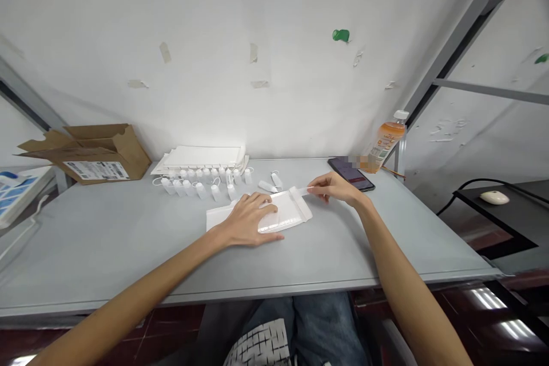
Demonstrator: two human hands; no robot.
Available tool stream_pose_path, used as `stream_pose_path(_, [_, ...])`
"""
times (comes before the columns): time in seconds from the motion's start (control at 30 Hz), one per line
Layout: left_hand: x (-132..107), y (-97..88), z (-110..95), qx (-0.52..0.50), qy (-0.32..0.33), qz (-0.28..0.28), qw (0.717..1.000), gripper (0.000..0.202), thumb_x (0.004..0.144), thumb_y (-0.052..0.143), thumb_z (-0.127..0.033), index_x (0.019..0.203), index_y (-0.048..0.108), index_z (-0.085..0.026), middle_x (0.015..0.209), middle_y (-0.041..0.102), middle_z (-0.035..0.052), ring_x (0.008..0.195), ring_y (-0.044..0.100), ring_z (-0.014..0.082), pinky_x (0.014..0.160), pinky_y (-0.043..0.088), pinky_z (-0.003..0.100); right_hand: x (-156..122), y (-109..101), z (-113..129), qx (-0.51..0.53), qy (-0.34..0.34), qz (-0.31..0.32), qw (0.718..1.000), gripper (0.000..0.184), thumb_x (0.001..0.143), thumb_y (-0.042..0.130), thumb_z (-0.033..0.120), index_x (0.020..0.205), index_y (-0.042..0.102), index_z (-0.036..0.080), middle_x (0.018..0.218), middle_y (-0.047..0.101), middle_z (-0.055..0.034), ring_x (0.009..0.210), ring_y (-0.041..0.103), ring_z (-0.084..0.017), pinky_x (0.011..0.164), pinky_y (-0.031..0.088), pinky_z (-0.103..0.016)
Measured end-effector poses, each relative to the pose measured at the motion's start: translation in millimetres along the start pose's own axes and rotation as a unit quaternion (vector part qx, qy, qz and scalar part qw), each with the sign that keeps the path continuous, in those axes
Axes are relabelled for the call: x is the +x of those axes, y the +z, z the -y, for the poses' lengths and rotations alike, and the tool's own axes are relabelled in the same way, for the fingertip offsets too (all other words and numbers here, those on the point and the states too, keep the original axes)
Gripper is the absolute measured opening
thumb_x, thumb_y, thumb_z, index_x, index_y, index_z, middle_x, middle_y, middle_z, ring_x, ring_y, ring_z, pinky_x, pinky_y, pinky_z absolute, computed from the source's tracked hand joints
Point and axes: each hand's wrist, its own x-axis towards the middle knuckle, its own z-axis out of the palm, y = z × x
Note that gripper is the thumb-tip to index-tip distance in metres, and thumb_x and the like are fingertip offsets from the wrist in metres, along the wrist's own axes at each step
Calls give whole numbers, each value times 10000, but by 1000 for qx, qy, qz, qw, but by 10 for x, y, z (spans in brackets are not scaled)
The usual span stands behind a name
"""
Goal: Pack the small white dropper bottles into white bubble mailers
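Observation:
A white padded mailer envelope [286, 210] lies on the grey table, its flap end toward the right. My left hand [253, 218] rests on the envelope with fingers spread, pressing it flat and covering its middle. My right hand [332, 187] is closed in a pinch on a thin whitish strip [302, 191] at the envelope's flap end. Whether the strip is still joined to the flap is hard to see. Just beyond the envelope, two small white bottle-shaped pieces with loops [268, 186] lie on their sides.
Several similar white pieces [201, 190] stand in rows before a stack of white envelopes [203, 155]. An open cardboard box [103, 154] is at the left. A phone [349, 172] and an orange drink bottle [386, 140] lie beyond my right hand. A wall [291, 114] backs the table.

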Motion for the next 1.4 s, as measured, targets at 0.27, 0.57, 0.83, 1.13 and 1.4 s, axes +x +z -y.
stream_pose_path(0.27, [60, 239, 16, -31, -42, -67, 996, 300, 869, 642, -464, 988, 713, -198, 1163, 641, 100, 1083, 566, 269, 882, 445, 419, 67, 72, -42, -20, 35, 28, 999, 361, 653, 768, 416, 841, 783, 108, 525, 550, 16, 481, 443, -95, 460, 440, -252])
stream_pose_path(0.57, [34, 296, -6, -143, -90, -149, 974, 153, 879, 648, -278, 784, 761, -238, 944, 693, 34, 841, 620, 178, 751, 484, 338, 37, 66, -36, -33, 50, 43, 997, 339, 641, 769, 375, 857, 796, 116, 520, 514, 22, 491, 419, -86, 442, 379, -224])
stream_pose_path(0.83, [8, 287, -16, -111, -65, -195, 972, 160, 910, 617, -317, 919, 766, -260, 962, 687, 45, 827, 615, 179, 763, 498, 348, -17, 261, 155, -38, -4, 104, 994, 284, 758, 632, 336, 907, 775, 142, 619, 580, 6, 500, 371, -67, 468, 292, -218])
stream_pose_path(1.13, [8, 279, -10, -112, -64, -219, 967, 164, 913, 612, -309, 942, 762, -249, 954, 682, 51, 820, 610, 175, 761, 501, 345, 121, 438, 28, 3, -22, 30, 999, 191, 660, 642, 256, 740, 755, 125, 559, 569, 15, 529, 424, -87, 498, 331, -223])
stream_pose_path(1.4, [16, 266, -6, -90, -67, -208, 972, 161, 910, 618, -330, 941, 762, -263, 957, 684, 45, 796, 601, 171, 759, 486, 351, 97, 417, 62, -5, 0, 52, 999, 266, 671, 630, 270, 845, 775, 131, 639, 599, -4, 571, 438, -97, 513, 365, -224])
